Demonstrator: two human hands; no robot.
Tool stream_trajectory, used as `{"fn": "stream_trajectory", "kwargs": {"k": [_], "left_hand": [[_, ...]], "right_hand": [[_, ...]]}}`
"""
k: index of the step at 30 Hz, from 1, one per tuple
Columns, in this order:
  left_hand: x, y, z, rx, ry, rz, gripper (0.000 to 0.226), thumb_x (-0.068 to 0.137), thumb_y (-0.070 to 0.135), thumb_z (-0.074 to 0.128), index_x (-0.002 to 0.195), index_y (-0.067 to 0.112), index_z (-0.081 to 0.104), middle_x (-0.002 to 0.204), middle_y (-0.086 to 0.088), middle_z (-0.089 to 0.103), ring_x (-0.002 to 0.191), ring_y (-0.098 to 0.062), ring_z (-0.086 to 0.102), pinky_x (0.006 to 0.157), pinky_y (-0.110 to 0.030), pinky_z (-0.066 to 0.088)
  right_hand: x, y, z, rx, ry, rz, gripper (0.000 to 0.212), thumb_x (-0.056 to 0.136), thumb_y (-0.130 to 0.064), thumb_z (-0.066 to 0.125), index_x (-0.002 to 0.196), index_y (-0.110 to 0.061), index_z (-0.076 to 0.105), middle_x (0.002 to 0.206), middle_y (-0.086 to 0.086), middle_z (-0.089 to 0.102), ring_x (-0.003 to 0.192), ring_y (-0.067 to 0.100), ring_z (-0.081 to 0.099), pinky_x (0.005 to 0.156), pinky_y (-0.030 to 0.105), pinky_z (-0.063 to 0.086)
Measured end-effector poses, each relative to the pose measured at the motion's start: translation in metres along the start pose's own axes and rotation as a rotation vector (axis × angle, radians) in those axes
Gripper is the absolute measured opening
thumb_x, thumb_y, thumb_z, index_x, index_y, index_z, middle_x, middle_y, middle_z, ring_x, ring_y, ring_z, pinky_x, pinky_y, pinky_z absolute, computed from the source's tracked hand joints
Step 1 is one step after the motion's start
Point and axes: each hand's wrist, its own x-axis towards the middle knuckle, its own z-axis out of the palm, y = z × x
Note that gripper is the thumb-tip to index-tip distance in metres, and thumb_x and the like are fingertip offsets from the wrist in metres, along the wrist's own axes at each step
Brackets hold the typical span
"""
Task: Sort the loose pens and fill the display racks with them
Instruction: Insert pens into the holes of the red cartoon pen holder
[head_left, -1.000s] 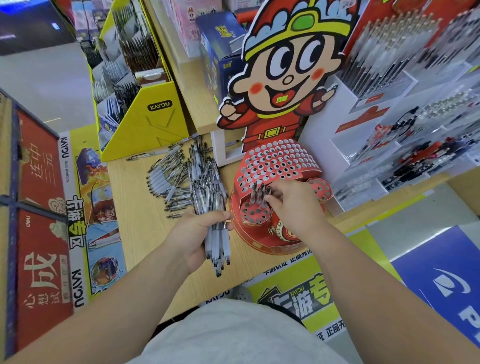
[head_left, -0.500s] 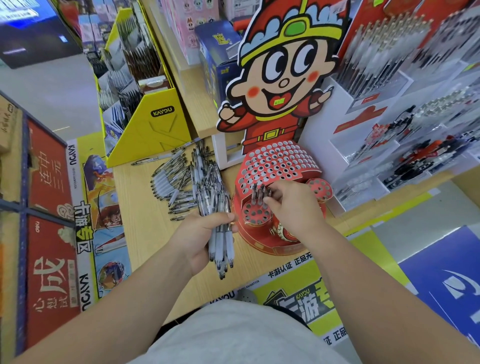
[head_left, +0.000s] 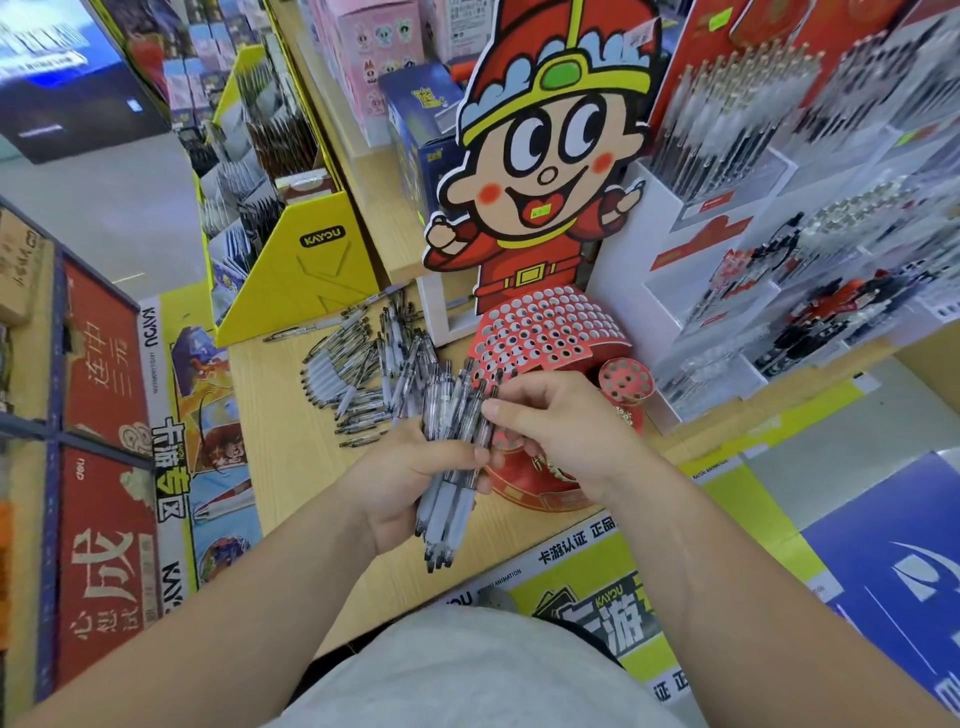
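At centre frame, the left hand (head_left: 410, 480) grips a bundle of pens (head_left: 448, 501) above the wooden worktop (head_left: 291, 467). The right hand (head_left: 563, 436) pinches the bundle's upper end, in front of a red rack (head_left: 545, 332) full of holes. Loose pens (head_left: 358, 374) lie just left of centre.

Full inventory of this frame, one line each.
pen bundle: one handful, clear-grey, in left hand
loose pens: many, clear-grey, heaped on table
perforated rack: one, red, behind right hand
round holder: one, red, right of rack
cartoon cut-out: one, red-yellow, above rack
display box: one, yellow, back left
tiered racks: several, white, far right
table: one, light wood, underneath
left hand: holds pen bundle
right hand: pinches a bundle pen
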Motion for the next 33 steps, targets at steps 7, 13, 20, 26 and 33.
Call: {"fn": "stream_trajectory", "kwargs": {"k": [7,13,20,26,33], "left_hand": [[0.012,-0.01,-0.005,-0.166,0.261,-0.093,0.014,0.084,0.005,0.073,0.096,0.008,0.078,0.084,-0.013,0.07,0.067,-0.024,0.063,0.058,-0.031,0.051],[0.016,-0.02,-0.023,-0.213,0.371,-0.091,0.018,0.09,0.005,0.07,0.107,0.009,0.072,0.075,-0.004,0.065,0.058,-0.018,0.057,0.057,-0.031,0.051],[0.013,-0.023,-0.038,-0.24,0.355,-0.074,0.017,0.089,0.006,0.07,0.105,0.01,0.072,0.073,-0.002,0.062,0.058,-0.017,0.054,0.055,-0.03,0.05],[0.013,-0.027,-0.05,-0.269,0.333,-0.068,0.015,0.09,0.005,0.07,0.102,0.013,0.073,0.076,-0.002,0.064,0.058,-0.016,0.055,0.056,-0.03,0.05],[0.014,-0.032,-0.054,-0.278,0.31,-0.056,0.015,0.091,0.005,0.07,0.103,0.013,0.071,0.076,-0.003,0.063,0.057,-0.016,0.054,0.057,-0.03,0.05]], "right_hand": [[-0.001,-0.001,-0.016,0.136,0.139,-0.009,0.012,0.093,-0.014,0.069,0.086,-0.005,0.072,0.072,0.01,0.07,0.062,0.014,0.062,0.051,0.022,0.045],[0.006,0.005,-0.027,-0.093,0.414,-0.164,0.008,0.092,-0.023,0.07,0.085,-0.021,0.072,0.071,-0.001,0.072,0.07,0.013,0.07,0.064,0.032,0.057],[0.017,0.017,-0.005,-0.548,0.47,-0.331,0.007,0.092,-0.022,0.07,0.089,-0.016,0.073,0.073,-0.01,0.069,0.069,0.006,0.063,0.069,0.036,0.054],[0.029,0.024,0.006,-0.77,0.424,-0.349,0.01,0.093,-0.025,0.066,0.09,-0.017,0.07,0.08,-0.003,0.069,0.075,0.017,0.064,0.069,0.04,0.054],[0.04,0.013,0.013,-0.798,0.407,-0.351,0.013,0.092,-0.026,0.068,0.089,-0.014,0.072,0.078,-0.001,0.071,0.072,0.017,0.064,0.068,0.038,0.054]]}}
